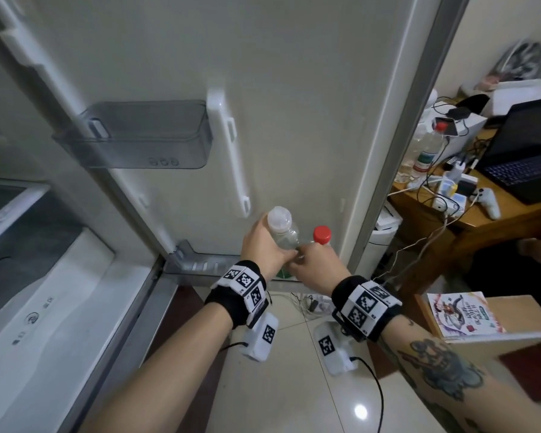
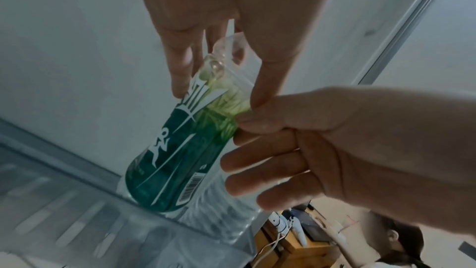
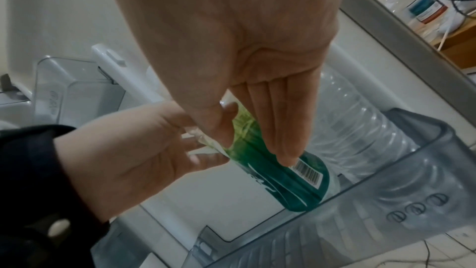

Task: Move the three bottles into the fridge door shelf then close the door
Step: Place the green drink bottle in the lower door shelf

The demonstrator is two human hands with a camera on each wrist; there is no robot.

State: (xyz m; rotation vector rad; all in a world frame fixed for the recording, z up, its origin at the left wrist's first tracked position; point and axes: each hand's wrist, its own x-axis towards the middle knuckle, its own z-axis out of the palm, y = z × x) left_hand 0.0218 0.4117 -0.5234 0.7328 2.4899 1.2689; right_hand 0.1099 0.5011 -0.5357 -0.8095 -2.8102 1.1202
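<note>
Green-label bottle (image 2: pixel 177 154) in both hands; two bottles shelved.

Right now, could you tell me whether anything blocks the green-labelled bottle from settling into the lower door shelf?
Nothing visible does. The green-labelled bottle is already entering the lower door shelf, held by both hands, beside the red-capped clear bottle standing to its right.

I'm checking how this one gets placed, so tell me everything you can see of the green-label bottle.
The green-label bottle is clear plastic with a pale cap, wrapped in a teal-green label with white lettering and a barcode. It stands tilted, its base inside the lower door shelf, beside a ribbed clear bottle. The left hand grips its upper part; the right hand pinches its label.
</note>
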